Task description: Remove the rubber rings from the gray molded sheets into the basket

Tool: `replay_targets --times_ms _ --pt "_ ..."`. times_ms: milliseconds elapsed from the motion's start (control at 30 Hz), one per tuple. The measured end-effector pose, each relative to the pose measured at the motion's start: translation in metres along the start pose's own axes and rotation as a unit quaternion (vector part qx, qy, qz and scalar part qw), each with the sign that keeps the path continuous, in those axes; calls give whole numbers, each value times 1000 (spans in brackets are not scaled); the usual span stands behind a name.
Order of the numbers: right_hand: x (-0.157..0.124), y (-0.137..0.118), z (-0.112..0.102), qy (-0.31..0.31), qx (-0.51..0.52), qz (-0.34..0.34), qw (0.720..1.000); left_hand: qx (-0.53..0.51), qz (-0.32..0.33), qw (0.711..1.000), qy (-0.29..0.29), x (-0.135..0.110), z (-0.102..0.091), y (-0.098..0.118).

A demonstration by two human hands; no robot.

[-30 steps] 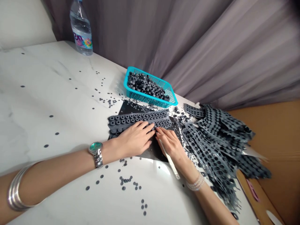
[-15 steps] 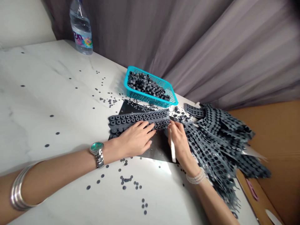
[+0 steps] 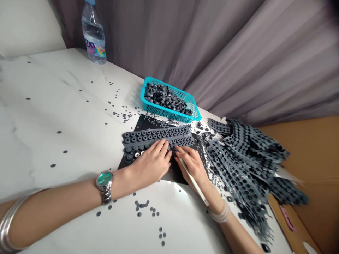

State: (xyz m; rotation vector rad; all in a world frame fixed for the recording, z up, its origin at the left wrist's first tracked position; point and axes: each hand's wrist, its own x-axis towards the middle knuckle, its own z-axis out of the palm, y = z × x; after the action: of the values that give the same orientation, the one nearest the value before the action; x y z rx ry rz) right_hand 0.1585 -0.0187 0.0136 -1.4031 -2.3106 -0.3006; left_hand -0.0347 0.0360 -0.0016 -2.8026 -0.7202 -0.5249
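My left hand [image 3: 152, 164] lies flat with its fingers apart on a grey rubber strip of ring-shaped moulded parts [image 3: 156, 137]. The strip rests on a black mat [image 3: 174, 173]. A few loose rings show by my left hand, some with shiny centres. My right hand [image 3: 192, 165] sits just right of my left fingertips, at the strip's lower edge. It pinches a slim white stick [image 3: 194, 185] that slants down toward my wrist. The stick's tip is hidden under my fingers.
A turquoise plastic basket [image 3: 165, 114] of dark rings stands behind the mat. A heap of punched grey rubber sheets [image 3: 243, 165] lies to the right. Small dark discs dot the white marble table [image 3: 53, 88]. A water bottle [image 3: 93, 37] stands at the back.
My right hand has moved left, close to my left fingertips, and the white stick now slants toward the lower right. My left hand has shifted slightly down the strip.
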Motion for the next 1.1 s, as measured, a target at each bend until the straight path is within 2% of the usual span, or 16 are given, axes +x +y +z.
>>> replay_targets --times_ms 300,533,600,733,800,933,1100 --pt "3 2 5 -8 -38 -36 999 -52 -9 999 -11 2 -3 -3" --pt "4 0 6 -69 -57 -57 994 -84 -22 996 -6 1 -5 -3" --pt "6 4 4 -66 -50 -30 996 -90 -30 995 -8 1 -6 -3" --pt "6 22 -2 3 -48 101 994 -99 -34 994 -22 1 -6 -3" --pt "5 28 -5 22 -49 131 990 -102 -32 994 -22 1 -4 -3" --pt "9 22 -5 22 -41 83 995 -100 -41 994 -13 0 -1 -1" --pt "20 3 4 -23 -25 17 999 -91 -37 995 -5 -1 2 -1"
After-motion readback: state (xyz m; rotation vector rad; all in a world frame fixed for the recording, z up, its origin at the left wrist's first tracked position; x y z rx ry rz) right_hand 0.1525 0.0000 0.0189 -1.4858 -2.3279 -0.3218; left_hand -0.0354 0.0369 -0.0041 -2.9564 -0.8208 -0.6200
